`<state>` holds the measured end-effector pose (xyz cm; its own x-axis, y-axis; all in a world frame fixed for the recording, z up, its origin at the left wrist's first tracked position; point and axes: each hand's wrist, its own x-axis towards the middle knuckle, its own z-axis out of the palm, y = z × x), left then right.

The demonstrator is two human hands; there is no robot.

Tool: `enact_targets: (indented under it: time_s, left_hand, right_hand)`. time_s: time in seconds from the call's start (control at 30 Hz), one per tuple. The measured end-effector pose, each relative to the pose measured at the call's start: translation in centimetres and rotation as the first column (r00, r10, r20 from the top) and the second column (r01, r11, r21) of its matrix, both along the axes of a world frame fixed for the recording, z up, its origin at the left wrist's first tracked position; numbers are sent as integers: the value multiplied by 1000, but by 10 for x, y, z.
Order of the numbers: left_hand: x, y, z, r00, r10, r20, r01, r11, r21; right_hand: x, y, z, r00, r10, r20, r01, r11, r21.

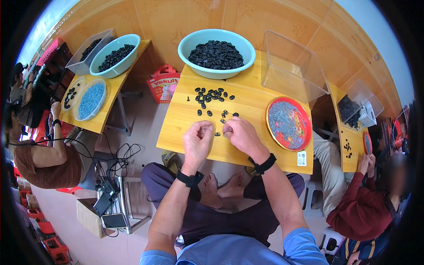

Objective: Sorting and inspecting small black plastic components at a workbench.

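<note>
Black parts (211, 98) lie loose on the wooden table (185, 128), within reach of both hands. Left hand (197, 142) and right hand (238, 134) pinch small items above one part (217, 134); what each grasps cannot be told. Beyond, a teal bowl (190, 44) holds more parts; the red plate (304, 137) holds grey pieces; the clear box (289, 66) appears empty.

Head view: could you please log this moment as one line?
left hand: pinched over table | right hand: pinching a small black part | loose black parts ahead | bowl full | red plate right
</note>
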<state>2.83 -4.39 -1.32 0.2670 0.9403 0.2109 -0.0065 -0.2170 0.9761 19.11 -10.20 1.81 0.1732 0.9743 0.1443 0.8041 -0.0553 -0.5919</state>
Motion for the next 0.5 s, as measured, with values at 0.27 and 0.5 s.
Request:
enact_targets:
  time_s: [0.27, 0.5]
  left_hand:
    - [-9, 3, 7, 950, -310, -28, 307, 948, -76]
    - [-12, 4, -1, 936, -349, 36, 351, 928, -125]
  right_hand:
    - [-9, -12, 10, 644, -71, -762, 100, 995, -8]
    - [-14, -16, 9, 529, -58, -847, 75, 997, -21]
